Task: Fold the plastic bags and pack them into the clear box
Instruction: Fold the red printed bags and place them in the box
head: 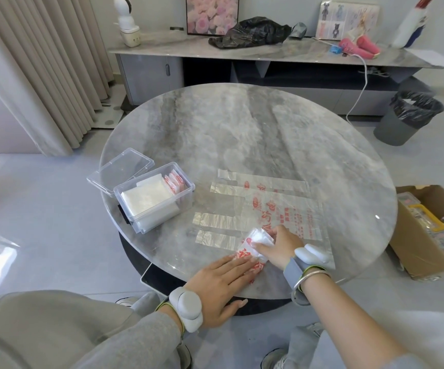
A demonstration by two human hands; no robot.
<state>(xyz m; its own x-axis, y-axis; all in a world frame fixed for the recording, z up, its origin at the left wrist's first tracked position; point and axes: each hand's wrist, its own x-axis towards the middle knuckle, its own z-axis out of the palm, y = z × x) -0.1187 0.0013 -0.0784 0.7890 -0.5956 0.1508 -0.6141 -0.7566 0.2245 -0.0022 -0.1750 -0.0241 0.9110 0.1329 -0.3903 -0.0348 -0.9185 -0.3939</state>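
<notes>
A partly folded clear plastic bag with red print (252, 249) lies near the front edge of the round marble table (242, 134). My left hand (218, 283) presses flat on its near end, fingers spread. My right hand (276, 246) pinches the bag's folded far end. Beyond it, two more clear bags with red print (276, 206) lie spread flat, handles pointing left. The clear box (154, 198) stands at the table's left with its lid (121, 170) hinged open. It holds folded white bags and several red-printed folded ones upright at its back.
A grey sideboard (268, 51) at the back carries a black bag (250, 33), a picture and pink items. A lined bin (407, 115) stands at the right, with an open cardboard box (428, 230) on the floor beside the table. Curtains hang at the left.
</notes>
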